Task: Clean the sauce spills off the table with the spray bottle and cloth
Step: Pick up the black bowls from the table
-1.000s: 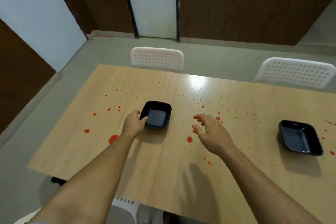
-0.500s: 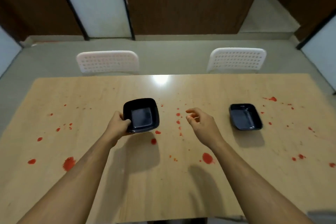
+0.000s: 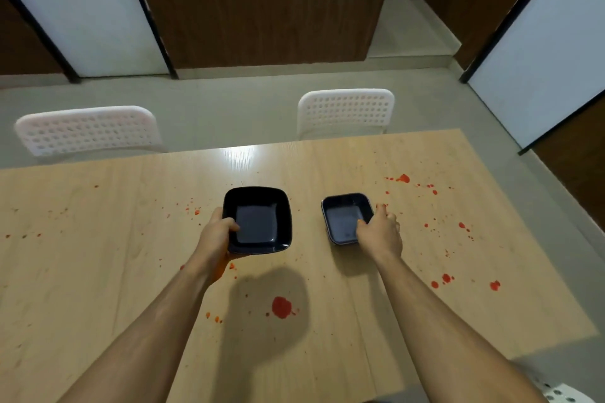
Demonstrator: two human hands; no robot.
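Observation:
Red sauce spots are scattered over the light wooden table (image 3: 98,271), the largest blob (image 3: 281,306) near the front middle. My left hand (image 3: 214,239) grips the left rim of a black square bowl (image 3: 258,219) and holds it raised above the table, its shadow falling below. My right hand (image 3: 379,232) closes on the right rim of a second, smaller black bowl (image 3: 343,217) that rests on the table. No spray bottle or cloth is in view.
Two white perforated chairs stand at the table's far side, one at the left (image 3: 86,129) and one at the right (image 3: 345,109). More sauce spots (image 3: 447,278) lie to the right. A white chair corner (image 3: 556,394) shows at the bottom right.
My left hand has lifted its black bowl off the table and carried it right. My right hand has reached right and taken hold of the second bowl. The view has swung to the right.

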